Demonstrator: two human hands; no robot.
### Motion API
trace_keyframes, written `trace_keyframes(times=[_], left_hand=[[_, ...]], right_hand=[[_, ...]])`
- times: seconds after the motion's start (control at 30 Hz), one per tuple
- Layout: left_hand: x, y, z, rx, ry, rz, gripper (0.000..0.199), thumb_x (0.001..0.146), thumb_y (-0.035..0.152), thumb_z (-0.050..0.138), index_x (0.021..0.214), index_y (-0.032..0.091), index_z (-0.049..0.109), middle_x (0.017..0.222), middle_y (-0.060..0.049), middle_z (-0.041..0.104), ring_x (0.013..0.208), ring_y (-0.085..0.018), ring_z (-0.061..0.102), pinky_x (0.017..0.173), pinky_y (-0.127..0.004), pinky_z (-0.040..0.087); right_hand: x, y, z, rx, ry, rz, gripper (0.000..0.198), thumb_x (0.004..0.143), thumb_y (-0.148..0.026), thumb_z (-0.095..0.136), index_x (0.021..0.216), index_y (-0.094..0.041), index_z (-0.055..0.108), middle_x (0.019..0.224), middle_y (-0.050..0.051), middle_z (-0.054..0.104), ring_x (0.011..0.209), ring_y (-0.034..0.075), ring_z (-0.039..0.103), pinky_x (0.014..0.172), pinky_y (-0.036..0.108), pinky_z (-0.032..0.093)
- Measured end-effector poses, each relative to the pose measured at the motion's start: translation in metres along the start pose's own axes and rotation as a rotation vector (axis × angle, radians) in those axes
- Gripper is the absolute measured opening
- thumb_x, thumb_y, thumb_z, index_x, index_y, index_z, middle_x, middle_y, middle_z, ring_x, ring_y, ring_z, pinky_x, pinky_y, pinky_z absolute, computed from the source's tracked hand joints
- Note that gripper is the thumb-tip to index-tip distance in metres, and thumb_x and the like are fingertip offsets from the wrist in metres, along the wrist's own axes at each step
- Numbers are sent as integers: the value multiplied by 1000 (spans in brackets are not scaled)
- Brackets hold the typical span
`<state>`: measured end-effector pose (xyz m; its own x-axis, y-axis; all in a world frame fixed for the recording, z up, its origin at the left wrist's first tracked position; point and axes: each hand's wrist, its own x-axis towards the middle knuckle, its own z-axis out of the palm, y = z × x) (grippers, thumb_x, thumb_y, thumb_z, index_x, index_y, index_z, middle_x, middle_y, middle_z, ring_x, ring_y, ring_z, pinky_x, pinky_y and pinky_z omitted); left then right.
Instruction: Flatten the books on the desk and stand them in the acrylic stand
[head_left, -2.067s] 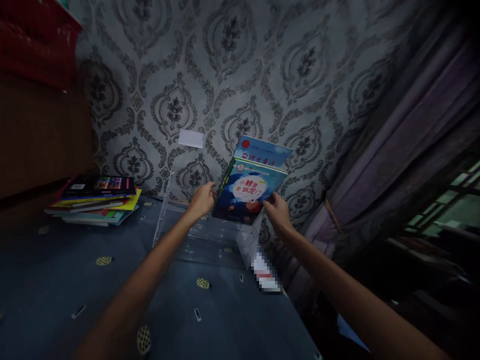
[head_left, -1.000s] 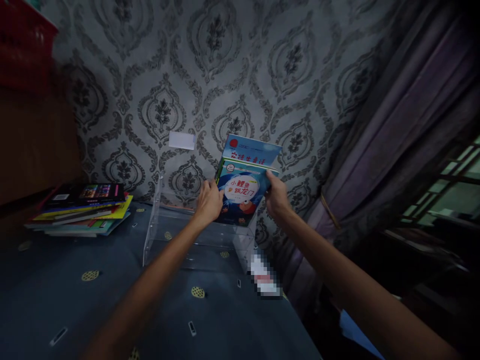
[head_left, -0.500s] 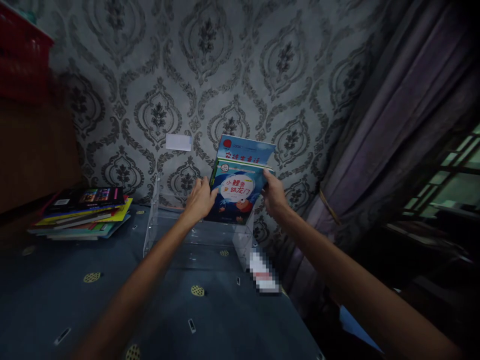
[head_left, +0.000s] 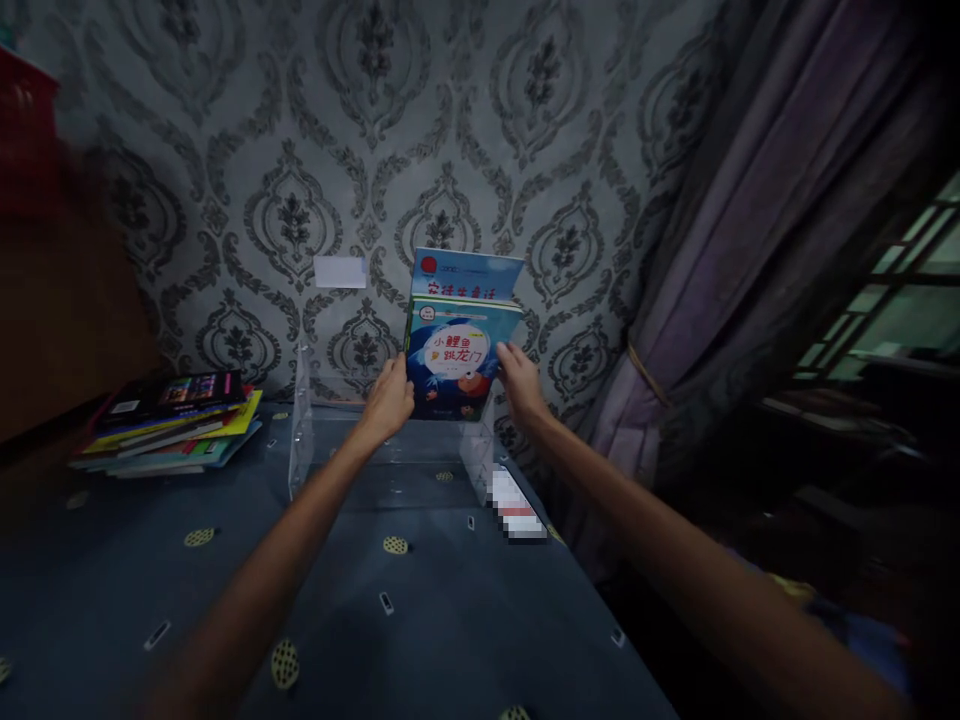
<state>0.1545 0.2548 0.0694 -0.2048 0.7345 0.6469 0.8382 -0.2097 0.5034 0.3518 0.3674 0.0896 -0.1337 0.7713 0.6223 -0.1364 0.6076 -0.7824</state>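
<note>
Dark blue cloth over the near surface, yellow and white prints; its right edge drops into a dark gap. Blurry blue item down there, part behind the right forearm, can't identify. White slip near the edge, pixelated, unreadable. Clear rack on the cloth, hard to see against it, partly behind the left arm.

Front book and back book stand above the rack, tilted; back book mostly covered. Can't tell if they rest on it. Right hand pinches the right edge, thumb in front. Left hand curled at the left edge, fingertips hidden, can't tell if gripping.

Stack of books on the left, uneven. Brown box and red basket cut off at left. Patterned wall behind, white label low on it. Tied purple curtain right, dim window beyond.
</note>
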Motion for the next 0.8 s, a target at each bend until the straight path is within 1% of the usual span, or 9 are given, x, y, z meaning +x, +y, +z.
trace_keyframes(times=[0.13,0.23,0.33,0.4,0.47,0.53,0.63,0.7,0.8], left_hand=[[-5,-1,-3,-8,-1,20,60,88,14,47,148,11,43,136,-19,59,131,-29,56,115,-46,43],[-26,-6,-5,-25,20,53,56,90,16,45,146,14,44,139,-17,58,132,-27,54,115,-46,42],[-64,-17,-6,-45,64,109,49,93,19,43,142,18,48,138,-15,58,133,-26,53,115,-46,42],[-94,-27,-10,-35,41,137,45,95,20,40,139,19,50,135,-14,59,131,-25,55,115,-46,43],[-120,-37,-19,6,12,123,42,97,21,37,136,20,52,134,-13,60,129,-23,56,114,-44,44],[-141,-48,-35,71,3,86,40,97,20,36,134,21,53,134,-12,59,129,-22,56,113,-43,45],[-156,-67,-68,231,43,34,39,96,18,36,130,22,56,135,-12,60,129,-23,56,113,-44,44],[-157,-84,-94,416,61,-36,39,95,17,36,128,21,57,137,-13,59,131,-24,54,115,-45,42],[-144,-113,-134,658,59,-206,40,95,19,37,130,16,56,141,-17,56,136,-28,49,116,-47,38]], right_hand=[[-7,-3,0,38,-1,6,56,77,-65,65,115,-24,69,128,5,71,123,25,64,107,42,50],[-33,1,-1,-1,43,0,64,79,-66,64,126,-21,65,139,10,65,133,27,57,115,46,44],[-85,8,-1,-87,80,-57,66,89,-60,57,142,-20,54,150,12,55,140,26,51,119,47,38],[-127,12,0,-161,10,-80,59,94,-52,54,143,-19,54,149,13,56,139,26,52,118,47,40],[-167,16,2,-223,-141,-73,49,96,-45,54,139,-22,58,143,12,62,133,27,57,116,48,43],[-200,18,6,-241,-294,-55,40,97,-41,53,132,-25,64,133,9,69,125,26,63,111,48,48],[-233,23,15,-206,-441,-37,36,96,-37,53,128,-27,67,124,8,73,116,26,68,105,46,53],[-247,28,23,-182,-504,-9,35,96,-36,53,126,-28,69,123,7,74,115,26,69,103,46,55],[-260,34,32,-169,-554,38,33,97,-36,51,122,-28,71,121,7,75,114,26,70,101,46,56]])
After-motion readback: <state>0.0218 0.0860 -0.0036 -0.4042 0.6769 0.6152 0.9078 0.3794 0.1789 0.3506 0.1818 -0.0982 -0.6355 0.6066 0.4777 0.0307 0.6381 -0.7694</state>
